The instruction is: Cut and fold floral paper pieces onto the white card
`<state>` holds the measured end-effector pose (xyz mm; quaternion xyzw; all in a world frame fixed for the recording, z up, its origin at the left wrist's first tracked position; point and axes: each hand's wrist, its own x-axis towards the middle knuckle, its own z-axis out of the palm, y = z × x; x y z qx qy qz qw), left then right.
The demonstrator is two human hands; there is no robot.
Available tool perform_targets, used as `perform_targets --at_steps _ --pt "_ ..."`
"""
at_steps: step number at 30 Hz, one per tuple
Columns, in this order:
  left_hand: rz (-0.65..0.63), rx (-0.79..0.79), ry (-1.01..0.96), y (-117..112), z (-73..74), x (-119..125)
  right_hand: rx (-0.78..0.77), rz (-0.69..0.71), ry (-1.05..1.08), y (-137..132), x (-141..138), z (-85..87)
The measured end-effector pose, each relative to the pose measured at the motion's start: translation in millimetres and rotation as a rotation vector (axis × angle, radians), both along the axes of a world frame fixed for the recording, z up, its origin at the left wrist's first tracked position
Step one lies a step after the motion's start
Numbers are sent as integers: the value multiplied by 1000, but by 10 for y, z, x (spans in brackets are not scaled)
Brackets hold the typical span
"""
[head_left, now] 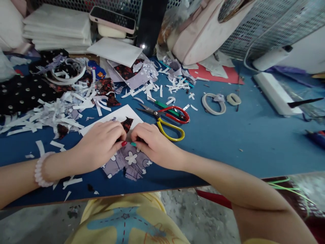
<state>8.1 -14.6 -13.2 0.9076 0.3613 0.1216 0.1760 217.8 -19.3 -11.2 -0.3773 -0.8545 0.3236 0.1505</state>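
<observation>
My left hand (101, 144) and my right hand (152, 144) are side by side near the blue table's front edge, thumbs almost touching. Both press with curled fingers on a lilac cloth piece with white flowers (130, 161) that lies under them. A dark red-patterned cloth scrap (127, 123) pokes out between the hands, on a white card (122, 114). What the fingertips pinch is hidden. A white bead bracelet (42, 169) circles my left wrist.
Scissors with red and yellow handles (170, 120) lie just right of my hands. White paper strips (61, 112) litter the left. Two tape rolls (214, 103) sit mid-table; a phone (113, 18), stacked white sheets (56, 27) and a pink bag (203, 30) stand behind.
</observation>
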Motion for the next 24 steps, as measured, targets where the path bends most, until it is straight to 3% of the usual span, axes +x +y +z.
perform_targets --at_steps 9,24 --pt "6 -109 19 -28 30 -15 -41 54 43 -17 22 8" --pt "-86 -80 -2 -5 -4 -38 -133 274 243 28 87 -11"
